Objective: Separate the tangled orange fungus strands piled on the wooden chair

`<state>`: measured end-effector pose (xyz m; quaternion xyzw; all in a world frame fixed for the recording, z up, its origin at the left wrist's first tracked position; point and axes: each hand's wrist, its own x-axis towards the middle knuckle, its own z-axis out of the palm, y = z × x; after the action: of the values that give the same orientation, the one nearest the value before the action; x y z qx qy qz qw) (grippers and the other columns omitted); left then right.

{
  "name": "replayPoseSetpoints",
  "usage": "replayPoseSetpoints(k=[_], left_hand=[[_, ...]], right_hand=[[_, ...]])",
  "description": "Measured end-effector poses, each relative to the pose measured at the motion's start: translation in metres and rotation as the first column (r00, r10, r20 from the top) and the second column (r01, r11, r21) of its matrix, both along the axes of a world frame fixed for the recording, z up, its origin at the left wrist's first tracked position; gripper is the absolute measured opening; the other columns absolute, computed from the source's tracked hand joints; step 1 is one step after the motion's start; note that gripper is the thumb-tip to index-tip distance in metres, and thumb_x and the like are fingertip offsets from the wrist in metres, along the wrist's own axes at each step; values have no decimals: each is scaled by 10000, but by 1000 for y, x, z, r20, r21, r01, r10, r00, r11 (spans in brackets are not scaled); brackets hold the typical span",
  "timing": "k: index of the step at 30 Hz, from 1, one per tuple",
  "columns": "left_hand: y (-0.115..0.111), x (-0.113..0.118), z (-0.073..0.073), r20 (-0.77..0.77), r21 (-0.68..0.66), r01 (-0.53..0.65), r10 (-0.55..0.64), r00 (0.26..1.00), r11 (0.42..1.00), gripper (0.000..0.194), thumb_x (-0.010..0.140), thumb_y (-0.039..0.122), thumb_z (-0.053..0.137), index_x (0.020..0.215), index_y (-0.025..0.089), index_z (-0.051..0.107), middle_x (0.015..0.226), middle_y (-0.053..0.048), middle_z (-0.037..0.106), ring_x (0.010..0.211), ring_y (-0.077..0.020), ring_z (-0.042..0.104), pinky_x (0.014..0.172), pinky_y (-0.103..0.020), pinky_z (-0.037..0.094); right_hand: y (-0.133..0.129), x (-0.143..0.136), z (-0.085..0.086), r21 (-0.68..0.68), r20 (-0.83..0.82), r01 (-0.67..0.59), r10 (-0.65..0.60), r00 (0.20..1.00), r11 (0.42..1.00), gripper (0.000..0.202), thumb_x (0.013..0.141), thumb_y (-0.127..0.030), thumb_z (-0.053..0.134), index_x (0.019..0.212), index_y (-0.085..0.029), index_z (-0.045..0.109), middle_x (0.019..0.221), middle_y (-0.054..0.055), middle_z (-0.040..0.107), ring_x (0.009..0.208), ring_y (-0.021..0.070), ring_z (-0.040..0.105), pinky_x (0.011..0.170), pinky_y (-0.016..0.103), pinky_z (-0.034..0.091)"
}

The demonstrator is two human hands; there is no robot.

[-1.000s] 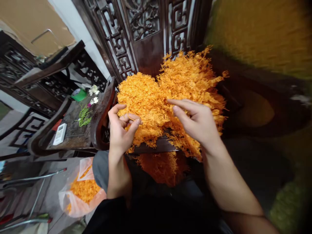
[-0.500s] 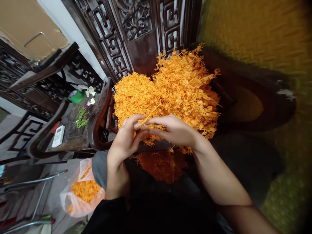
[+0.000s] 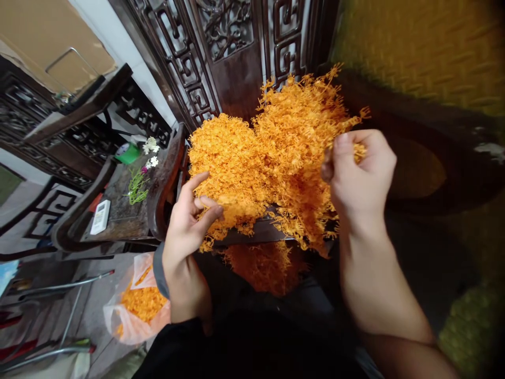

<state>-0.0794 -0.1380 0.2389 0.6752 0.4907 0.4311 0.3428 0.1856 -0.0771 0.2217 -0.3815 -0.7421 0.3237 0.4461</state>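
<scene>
By orange strands [image 3: 229, 152], hands [image 3: 361, 181] now apart

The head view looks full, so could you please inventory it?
Dense pile: one, orange, centre
Branching pile: one, orange, centre-right
Carved panels: several, dark, background
Tabletop: one, dark brown, left
Remote: one, white, on tabletop
Round item: one, green, on tabletop
Flower clusters: two, white, on tabletop
Stem bunch: one, green, on tabletop
Plastic bag: one, pinkish, lower left
Cardboard: one, tan, upper left
Metal rods: several, silver, lower left
Patterned surface: count unclear, yellow-brown, right
Left hand: one, bare, by dense pile
Right hand: one, bare, by branching pile
</scene>
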Motion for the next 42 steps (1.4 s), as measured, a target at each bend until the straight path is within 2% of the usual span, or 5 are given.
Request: replayPoseSetpoints(k=[9, 18, 28, 36, 42], left_hand=[[22, 12, -20, 58, 11, -37, 36, 998, 999, 429, 843, 241, 777, 1222, 222, 578, 892, -32, 704, 804, -166, 718, 679, -262, 567], [21, 17, -17, 15, -94, 47, -45, 999, 994, 451, 843, 245, 789, 1230, 223, 557, 780, 11, 704, 736, -166, 731, 671, -269, 558], [15, 4, -1, -83, -48, 103, -106, 991, 994, 567, 755, 164, 869, 1234, 306, 601, 661, 80, 693, 573, -139, 677, 468, -232, 531], [19, 17, -8, -110, -15, 3, -5, 994, 1000, 559, 767, 233, 866, 1234, 226, 559, 721, 50, 685, 630, -126, 685, 575, -218, 543], [16, 22, -13, -87, -67, 43, -49, 995, 997, 633, 829, 193, 792, 1379, 252, 485, 736, 39, 651, 681, -148, 692, 594, -236, 511]], right_hand=[[-13, -17, -20, -83, -162, 175, -186, 969, 981, 359, 995, -415, 571, 1233, -203, 736, 1185, 79, 759, 1094, 233, 717, 949, 390, 572], [-13, -28, -24, -199, -144, 6, -35, 989, 980, 371, 896, -466, 709, 1118, -174, 762, 1177, 77, 770, 1112, 244, 714, 1019, 400, 530], [50, 6, -64, -171, -332, 521, -547, 769, 836, 645, 875, -887, 326, 880, -260, 472, 885, -83, 674, 854, 91, 558, 844, 295, 505], [-12, 2, -12, -84, -158, 51, -63, 985, 995, 321, 953, -452, 638, 1136, -194, 692, 1132, 40, 750, 1007, 188, 711, 871, 331, 554], [-20, -19, -20, 44, 143, -212, 204, 968, 976, 404, 969, -462, 640, 1280, -218, 724, 1215, 58, 762, 1111, 220, 715, 970, 341, 514]])
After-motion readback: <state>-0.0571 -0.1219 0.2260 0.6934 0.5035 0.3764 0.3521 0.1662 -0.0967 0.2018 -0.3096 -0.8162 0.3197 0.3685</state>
